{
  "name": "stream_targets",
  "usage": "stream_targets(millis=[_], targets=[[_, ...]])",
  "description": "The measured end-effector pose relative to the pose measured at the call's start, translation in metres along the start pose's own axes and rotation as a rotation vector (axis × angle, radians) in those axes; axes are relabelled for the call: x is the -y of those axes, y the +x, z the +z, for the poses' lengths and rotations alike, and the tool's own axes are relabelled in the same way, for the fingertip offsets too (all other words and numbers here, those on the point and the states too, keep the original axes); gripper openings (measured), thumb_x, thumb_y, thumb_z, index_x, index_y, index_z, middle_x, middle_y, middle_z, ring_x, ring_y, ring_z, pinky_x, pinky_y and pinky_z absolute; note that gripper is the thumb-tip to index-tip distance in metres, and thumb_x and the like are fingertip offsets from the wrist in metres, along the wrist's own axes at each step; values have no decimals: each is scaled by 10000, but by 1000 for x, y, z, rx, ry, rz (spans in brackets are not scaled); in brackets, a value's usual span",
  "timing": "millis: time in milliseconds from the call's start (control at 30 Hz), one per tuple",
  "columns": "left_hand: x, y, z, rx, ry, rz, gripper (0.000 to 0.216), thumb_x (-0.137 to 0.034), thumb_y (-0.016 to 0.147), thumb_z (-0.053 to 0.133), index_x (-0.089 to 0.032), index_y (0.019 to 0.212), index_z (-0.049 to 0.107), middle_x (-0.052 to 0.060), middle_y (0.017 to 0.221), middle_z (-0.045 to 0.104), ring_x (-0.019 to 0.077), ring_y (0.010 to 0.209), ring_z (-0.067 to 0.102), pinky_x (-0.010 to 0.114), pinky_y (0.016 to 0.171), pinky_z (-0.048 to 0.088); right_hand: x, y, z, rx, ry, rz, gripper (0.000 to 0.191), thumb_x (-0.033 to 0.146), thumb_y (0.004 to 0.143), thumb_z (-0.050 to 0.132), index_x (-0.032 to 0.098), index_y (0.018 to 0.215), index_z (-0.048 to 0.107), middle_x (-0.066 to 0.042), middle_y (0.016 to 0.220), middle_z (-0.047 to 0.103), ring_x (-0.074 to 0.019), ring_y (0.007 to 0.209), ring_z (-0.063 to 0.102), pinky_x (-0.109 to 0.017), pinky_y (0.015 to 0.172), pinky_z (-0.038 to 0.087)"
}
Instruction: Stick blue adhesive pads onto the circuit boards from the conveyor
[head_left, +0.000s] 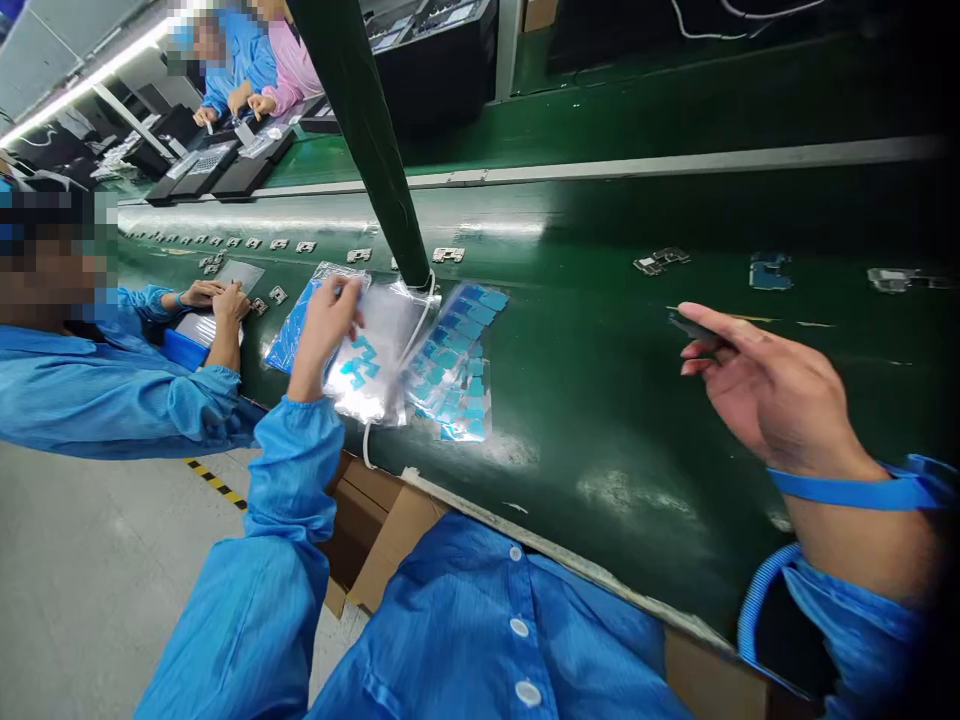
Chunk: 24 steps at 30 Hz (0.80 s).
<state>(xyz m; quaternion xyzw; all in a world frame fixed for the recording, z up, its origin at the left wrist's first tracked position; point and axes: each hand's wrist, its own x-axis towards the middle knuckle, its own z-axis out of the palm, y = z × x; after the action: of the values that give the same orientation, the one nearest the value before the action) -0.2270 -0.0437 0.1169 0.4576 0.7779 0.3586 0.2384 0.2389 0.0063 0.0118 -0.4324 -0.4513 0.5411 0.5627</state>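
My left hand (pixel 330 325) is above clear plastic sheets (pixel 386 340) with blue film pieces on them. Its fingers are curled together, and whatever they hold, if anything, is hidden. Beneath and to the left lies a blue plastic bag (pixel 296 335). Strips of blue stickers (pixel 457 350) are to the right of the clear sheets. My right hand (pixel 772 390) is raised over the green belt, its fingers closed around a thin dark tool (pixel 697 328) that looks like tweezers. Beyond it lie a dark circuit board (pixel 660 262) and a blue-covered circuit board (pixel 770 271).
A green post (pixel 367 130) rises behind the sheets, with a white cable (pixel 420 335) beside it. More small boards (pixel 448 256) line the belt (pixel 570 370). At left a co-worker (pixel 112 370) handles parts; two other people work at the back near black trays (pixel 251 165).
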Motion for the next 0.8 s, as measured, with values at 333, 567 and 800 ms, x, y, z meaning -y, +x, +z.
stream_targets(millis=[333, 567, 800], targets=[[-68, -77, 235, 849, -699, 138, 411, -472, 929, 900, -190, 1158, 708, -68, 714, 560, 68, 579, 498, 253, 541, 336, -15, 2, 18, -246, 14, -47, 473, 345, 495, 1069, 267, 944, 941, -117, 994, 801, -183, 687, 565, -398, 642, 386], [-60, -74, 256, 714, -660, 222, 514, -622, 885, 900, -166, 1047, 725, -43, 704, 611, 90, 618, 517, 269, 618, 395, -27, -17, 23, -62, -122, 12, 403, 504, 705, 1053, 248, 955, 869, -47, 905, 796, -195, 770, 693, -356, 747, 561], [-58, -73, 246, 672, -550, 311, 471, -608, 901, 898, -170, 898, 724, -24, 689, 621, 103, 626, 533, 284, 649, 409, -10, -25, 13, 28, -638, -444, 139, 357, 1041, 802, 264, 939, 784, -35, 941, 770, -219, 859, 679, -402, 812, 523]])
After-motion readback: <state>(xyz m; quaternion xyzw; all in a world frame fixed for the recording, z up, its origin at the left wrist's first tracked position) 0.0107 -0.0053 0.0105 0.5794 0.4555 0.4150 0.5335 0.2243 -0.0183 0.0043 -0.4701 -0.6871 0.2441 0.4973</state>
